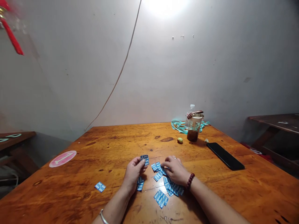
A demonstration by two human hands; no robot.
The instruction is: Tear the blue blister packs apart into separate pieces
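Observation:
Several small blue-and-white pieces lie in loose groups on the wooden table (121,146). My left hand (134,172) pinches a few of these blue pieces (145,159) between thumb and fingers, raised over the table. Under and beside it lies another small group (140,183). My right hand (174,169) rests its bent fingers on the blue pieces (157,166) right of centre; its fingertips are partly hidden. A larger cluster (174,187) lies beneath my right wrist, with another group (161,198) nearer me. Further left, a separate blue patch (100,186) lies flat.
A black phone (225,156) lies at the right. Behind it stand a brown-filled bottle (194,127) and a clear bottle (192,107), beside turquoise straps (178,126). A small yellowish item (179,140) is near them. A pink oval sticker (63,159) is at the left.

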